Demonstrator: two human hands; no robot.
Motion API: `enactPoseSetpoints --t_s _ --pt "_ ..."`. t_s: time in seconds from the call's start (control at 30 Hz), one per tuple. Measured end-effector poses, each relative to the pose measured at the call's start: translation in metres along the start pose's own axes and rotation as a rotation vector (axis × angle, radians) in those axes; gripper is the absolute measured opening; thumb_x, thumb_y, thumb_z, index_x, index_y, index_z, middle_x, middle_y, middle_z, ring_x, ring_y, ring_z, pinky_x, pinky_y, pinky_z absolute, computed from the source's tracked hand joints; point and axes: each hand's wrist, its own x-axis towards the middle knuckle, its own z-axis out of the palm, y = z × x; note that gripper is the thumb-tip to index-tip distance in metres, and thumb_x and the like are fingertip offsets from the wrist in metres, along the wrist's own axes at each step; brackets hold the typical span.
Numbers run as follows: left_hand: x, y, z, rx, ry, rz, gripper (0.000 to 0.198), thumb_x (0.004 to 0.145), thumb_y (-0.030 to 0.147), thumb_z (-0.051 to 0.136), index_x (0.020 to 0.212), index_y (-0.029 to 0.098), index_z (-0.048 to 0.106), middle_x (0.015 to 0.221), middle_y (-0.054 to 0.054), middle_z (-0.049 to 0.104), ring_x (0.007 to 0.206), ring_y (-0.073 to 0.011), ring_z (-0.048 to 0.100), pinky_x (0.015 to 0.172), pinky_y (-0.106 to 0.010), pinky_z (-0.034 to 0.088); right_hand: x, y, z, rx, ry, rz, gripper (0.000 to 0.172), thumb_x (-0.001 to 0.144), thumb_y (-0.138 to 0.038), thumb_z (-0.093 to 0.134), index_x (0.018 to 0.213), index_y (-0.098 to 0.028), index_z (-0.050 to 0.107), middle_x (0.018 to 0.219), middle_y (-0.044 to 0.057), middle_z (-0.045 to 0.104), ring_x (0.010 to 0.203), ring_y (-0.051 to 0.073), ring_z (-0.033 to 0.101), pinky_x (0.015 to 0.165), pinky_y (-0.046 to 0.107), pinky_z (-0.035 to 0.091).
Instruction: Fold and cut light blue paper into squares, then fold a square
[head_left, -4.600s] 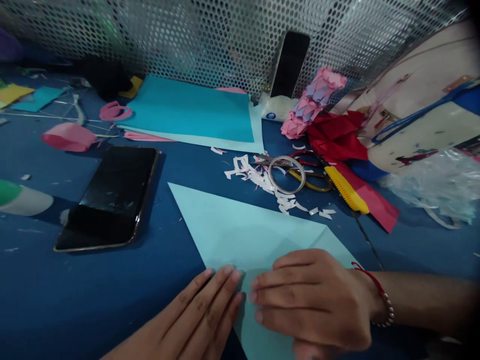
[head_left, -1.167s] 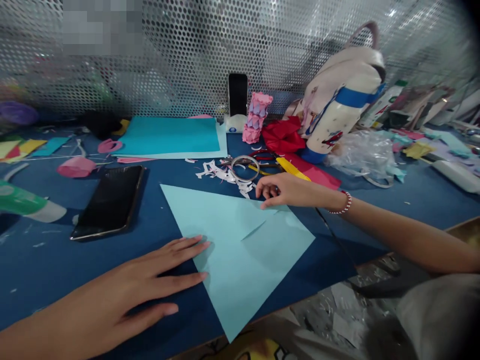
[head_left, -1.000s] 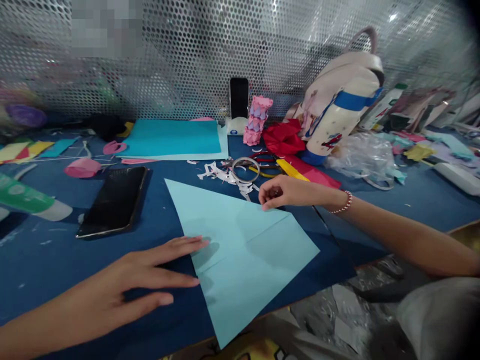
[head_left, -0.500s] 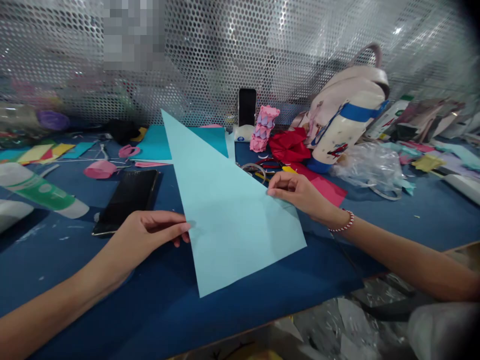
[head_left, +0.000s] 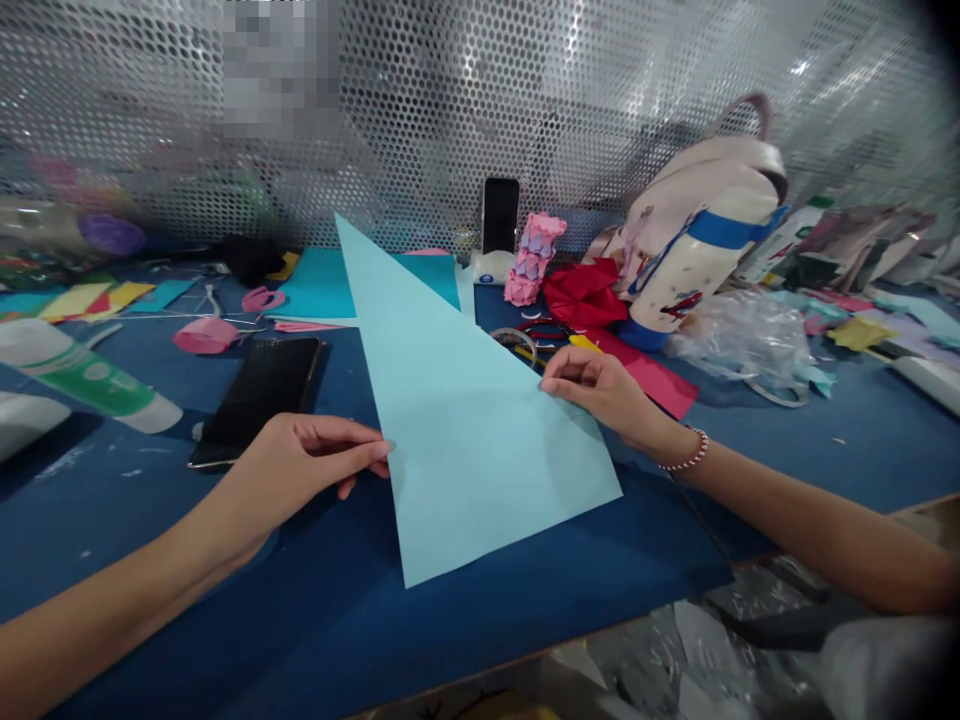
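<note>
Paper: we find the light-blue triangle (head_left: 465,420) folded, raised off the blue table (head_left: 225,620)
Left hand (head_left: 300,470): pinches its left edge
Right hand (head_left: 600,385): pinches its right edge
Remaining: we judge further folds outstanding

**Our two bare arms, one bracelet**

We see both our arms bare from the frame edge to the fingertips, no sleeves, no gloves, no watch. Our left hand (head_left: 300,465) carries no ring or band that we can make out; its nails look short and unpainted. Our right hand (head_left: 600,390) has a thin beaded bracelet (head_left: 686,460) at the wrist, small pale pink and white beads with a reddish part. Low right, a blurred grey patch near our right forearm may be clothing; we can't tell
</note>
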Motion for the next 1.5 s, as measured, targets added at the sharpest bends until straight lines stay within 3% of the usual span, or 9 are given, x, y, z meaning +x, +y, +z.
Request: enactPoseSetpoints --t_s 0.2,0.33,0.47,0.57,0.7,0.87,1.27,1.5 --pt "-0.001 0.004 -0.002 0.031 0.027 0.021 0.029 0.077 0.055 0.087 0.081 0.027 0.089 0.075 -0.006 0.082 0.054 -0.0121 0.052 0.052 -0.025 0.043 -0.001 0.003 0.000 0.006 -0.042 0.053 0.043 0.081 -0.058 0.095 0.089 -0.022 0.074 0.083 0.000 0.071 0.073 0.015 0.062 0.067 0.029 0.051" --pt "0.003 0.002 -0.004 0.064 -0.033 0.039 0.031 0.077 0.055 0.086 0.077 0.025 0.088 0.073 -0.007 0.081 0.052 -0.0108 0.049 0.052 -0.025 0.040 0.000 0.004 0.003 0.005 -0.125 0.114 0.046 0.077 -0.054 0.097 0.103 -0.022 0.079 0.091 0.003 0.080 0.081 0.019 0.073 0.074 0.031 0.058" --pt "0.007 0.002 -0.003 0.103 -0.077 0.057 0.032 0.072 0.057 0.087 0.068 0.026 0.085 0.057 -0.003 0.072 0.047 -0.0106 0.044 0.046 -0.025 0.034 0.003 -0.002 0.014 0.032 -0.234 0.136 0.048 0.071 -0.053 0.103 0.098 -0.021 0.078 0.093 0.003 0.083 0.084 0.020 0.077 0.075 0.031 0.062" --pt "0.008 0.006 -0.003 0.109 -0.054 0.063 0.027 0.072 0.055 0.088 0.071 0.028 0.086 0.052 0.000 0.067 0.048 -0.0125 0.048 0.047 -0.024 0.040 0.006 -0.007 0.026 0.092 -0.275 0.171 0.051 0.065 -0.053 0.107 0.091 -0.021 0.077 0.090 0.002 0.084 0.079 0.020 0.077 0.069 0.030 0.063" --pt "0.009 0.012 -0.003 0.074 0.024 0.059 0.025 0.072 0.053 0.088 0.079 0.030 0.089 0.068 -0.003 0.079 0.058 -0.0154 0.065 0.058 -0.026 0.056 0.011 -0.009 0.035 0.186 -0.256 0.215 0.057 0.055 -0.049 0.112 0.092 -0.020 0.081 0.091 0.004 0.086 0.077 0.022 0.079 0.067 0.032 0.066" --pt "0.013 0.013 -0.001 0.034 0.037 0.049 0.027 0.072 0.055 0.089 0.072 0.028 0.087 0.071 -0.004 0.080 0.056 -0.0142 0.064 0.054 -0.024 0.055 0.011 -0.007 0.037 0.201 -0.254 0.224 0.057 0.054 -0.048 0.112 0.095 -0.020 0.084 0.093 0.005 0.088 0.076 0.022 0.081 0.067 0.032 0.067" --pt "0.010 0.013 -0.001 0.017 0.020 0.016 0.029 0.067 0.054 0.094 0.063 0.027 0.084 0.063 -0.004 0.076 0.052 -0.0122 0.058 0.048 -0.021 0.048 0.012 -0.013 0.041 0.184 -0.250 0.214 0.057 0.060 -0.049 0.111 0.100 -0.019 0.084 0.099 0.007 0.087 0.082 0.023 0.081 0.070 0.033 0.067" --pt "0.007 0.013 0.003 0.103 -0.025 0.082 0.033 0.074 0.057 0.085 0.063 0.027 0.082 0.057 -0.003 0.072 0.048 -0.0132 0.054 0.046 -0.023 0.043 0.027 -0.034 0.052 0.036 -0.184 0.061 0.055 0.078 -0.071 0.096 0.088 -0.021 0.077 0.080 0.000 0.073 0.068 0.015 0.063 0.055 0.026 0.051"
